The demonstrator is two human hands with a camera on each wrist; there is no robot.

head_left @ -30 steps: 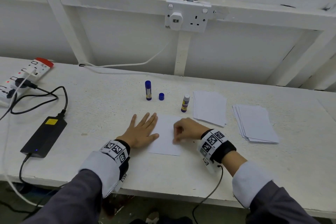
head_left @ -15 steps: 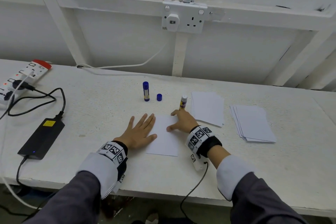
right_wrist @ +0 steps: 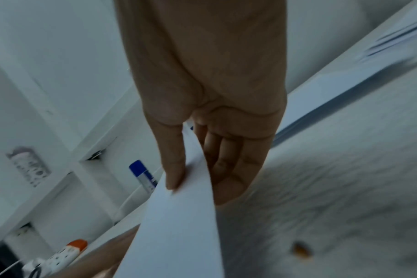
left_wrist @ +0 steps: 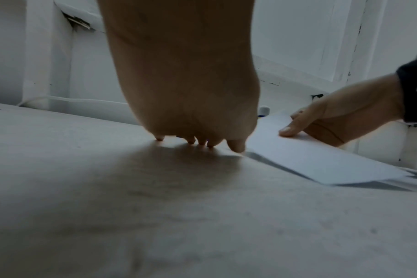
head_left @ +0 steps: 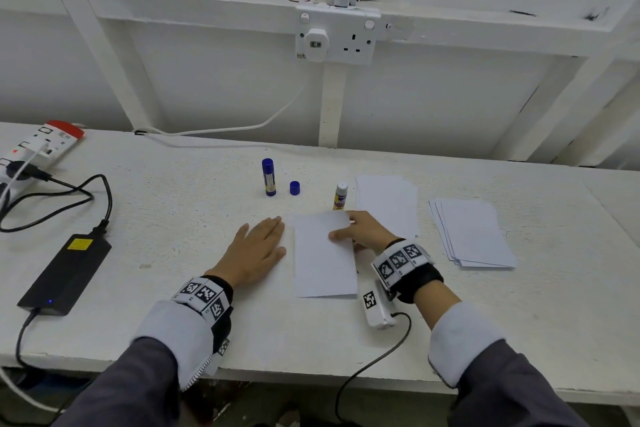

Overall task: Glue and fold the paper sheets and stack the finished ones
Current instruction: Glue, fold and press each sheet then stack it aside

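While the right hand (head_left: 363,232) pinches the folded sheet (head_left: 323,256) at its right edge, likely to carry it to the stack (head_left: 472,236) right of the sheet, the left hand (head_left: 254,253) lies flat just left of it.

Left wrist: straight fingers (left_wrist: 237,145) press the surface (left_wrist: 155,216), holding nothing.

Right wrist: thumb (right_wrist: 173,163) above, fingers (right_wrist: 229,169) beneath the sheet.

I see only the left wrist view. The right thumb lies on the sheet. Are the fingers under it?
Observer: Yes. The right wrist view shows the right hand pinching the sheet, fingers beneath.
Operator: Are there other sheets?
Observer: Two piles lie right of it: a near pile and a fanned pile.
Operator: Is the glue capped?
Observer: No; the nearest glue stick shows a white top, and a blue cap stands apart.
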